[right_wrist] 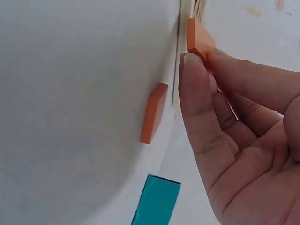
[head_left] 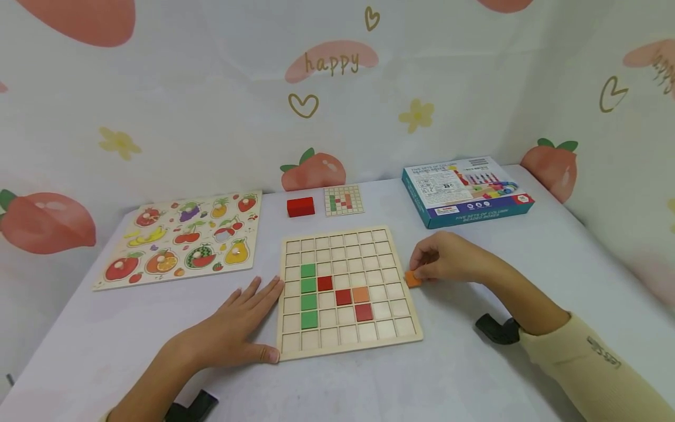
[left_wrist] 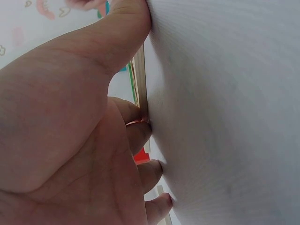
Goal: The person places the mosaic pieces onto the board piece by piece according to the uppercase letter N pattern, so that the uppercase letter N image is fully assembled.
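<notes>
A wooden grid board (head_left: 331,337) lies on the table with green, red and orange square tiles in some cells. Spread flat at its left side, my left hand (head_left: 227,334) touches the edge with fingertips and thumb. To the right of the board, my right hand (head_left: 448,258) pinches an orange square tile (right_wrist: 200,40) between thumb and forefinger, close to the board's right edge. Another orange piece (right_wrist: 154,115) rests on the table near that hand in the right wrist view; the hand hides it in the head view.
Behind the board are a red block (head_left: 300,207) and a small printed pattern card (head_left: 344,200). A fruit puzzle board (head_left: 184,240) lies at the left. At the back right lies a teal-sided box (head_left: 464,190), with a patterned cloth backdrop (head_left: 221,117) beyond.
</notes>
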`<action>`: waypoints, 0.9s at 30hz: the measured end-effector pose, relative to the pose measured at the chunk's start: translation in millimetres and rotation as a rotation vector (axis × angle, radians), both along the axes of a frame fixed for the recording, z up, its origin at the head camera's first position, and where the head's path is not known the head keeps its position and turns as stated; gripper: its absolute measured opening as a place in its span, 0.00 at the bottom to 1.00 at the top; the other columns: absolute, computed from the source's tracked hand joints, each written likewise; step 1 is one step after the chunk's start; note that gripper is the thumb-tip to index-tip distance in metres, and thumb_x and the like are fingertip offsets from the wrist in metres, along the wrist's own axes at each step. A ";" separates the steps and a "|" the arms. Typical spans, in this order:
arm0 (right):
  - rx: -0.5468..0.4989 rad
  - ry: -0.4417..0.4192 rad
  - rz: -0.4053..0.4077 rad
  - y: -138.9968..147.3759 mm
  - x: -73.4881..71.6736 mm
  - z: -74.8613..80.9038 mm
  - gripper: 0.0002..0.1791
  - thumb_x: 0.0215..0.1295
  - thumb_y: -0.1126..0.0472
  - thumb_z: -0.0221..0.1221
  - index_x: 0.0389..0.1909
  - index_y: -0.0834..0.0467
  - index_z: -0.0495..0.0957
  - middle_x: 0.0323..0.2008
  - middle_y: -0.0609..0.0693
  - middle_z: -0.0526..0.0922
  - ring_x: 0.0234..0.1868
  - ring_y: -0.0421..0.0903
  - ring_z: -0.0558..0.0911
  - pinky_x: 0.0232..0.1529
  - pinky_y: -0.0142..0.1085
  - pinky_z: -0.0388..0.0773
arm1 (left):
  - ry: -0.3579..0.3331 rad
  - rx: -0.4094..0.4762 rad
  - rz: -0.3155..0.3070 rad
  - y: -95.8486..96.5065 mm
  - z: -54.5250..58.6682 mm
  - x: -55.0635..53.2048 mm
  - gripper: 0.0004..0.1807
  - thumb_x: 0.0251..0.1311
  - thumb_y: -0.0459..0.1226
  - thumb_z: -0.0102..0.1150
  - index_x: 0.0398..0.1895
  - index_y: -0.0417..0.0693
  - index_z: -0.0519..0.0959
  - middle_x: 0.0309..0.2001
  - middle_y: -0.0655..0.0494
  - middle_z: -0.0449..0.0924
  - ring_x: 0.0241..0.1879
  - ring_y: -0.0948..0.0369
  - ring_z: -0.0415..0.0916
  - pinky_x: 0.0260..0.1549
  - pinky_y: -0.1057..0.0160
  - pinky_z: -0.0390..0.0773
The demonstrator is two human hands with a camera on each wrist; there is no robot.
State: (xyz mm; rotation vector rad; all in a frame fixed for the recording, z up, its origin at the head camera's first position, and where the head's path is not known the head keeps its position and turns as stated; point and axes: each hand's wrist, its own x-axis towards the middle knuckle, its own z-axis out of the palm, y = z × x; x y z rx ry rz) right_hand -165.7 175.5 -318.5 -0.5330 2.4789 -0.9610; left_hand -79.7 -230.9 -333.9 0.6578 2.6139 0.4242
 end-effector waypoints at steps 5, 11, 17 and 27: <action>-0.016 -0.006 -0.013 -5.2 -2.0 5.2 0.02 0.61 0.67 0.68 0.33 0.58 0.85 0.26 0.48 0.82 0.27 0.47 0.78 0.29 0.37 0.78 | 0.005 -0.004 -0.003 0.5 0.5 -0.1 0.67 0.45 0.72 0.61 0.82 0.50 0.44 0.80 0.50 0.43 0.77 0.40 0.33 0.70 0.33 0.40; -0.003 0.023 0.010 -22.8 -5.9 5.9 0.02 0.61 0.64 0.69 0.32 0.57 0.86 0.28 0.47 0.82 0.32 0.47 0.77 0.31 0.37 0.75 | 0.008 -0.006 -0.002 0.2 0.5 0.3 0.67 0.46 0.72 0.61 0.82 0.50 0.44 0.80 0.50 0.43 0.77 0.40 0.34 0.70 0.33 0.40; -0.024 0.003 0.058 -44.2 -13.3 5.2 0.01 0.61 0.66 0.69 0.32 0.59 0.85 0.28 0.48 0.82 0.32 0.46 0.79 0.36 0.37 0.78 | 0.001 -0.001 -0.002 0.3 0.7 0.2 0.67 0.46 0.72 0.61 0.82 0.50 0.44 0.81 0.51 0.42 0.78 0.41 0.33 0.70 0.33 0.39; -0.066 0.006 0.144 -69.6 -24.6 1.4 0.01 0.62 0.68 0.67 0.31 0.62 0.85 0.25 0.48 0.84 0.29 0.44 0.81 0.36 0.34 0.81 | -0.003 0.000 0.002 -0.1 0.3 0.3 0.67 0.46 0.72 0.61 0.82 0.51 0.44 0.81 0.51 0.42 0.78 0.41 0.33 0.70 0.33 0.39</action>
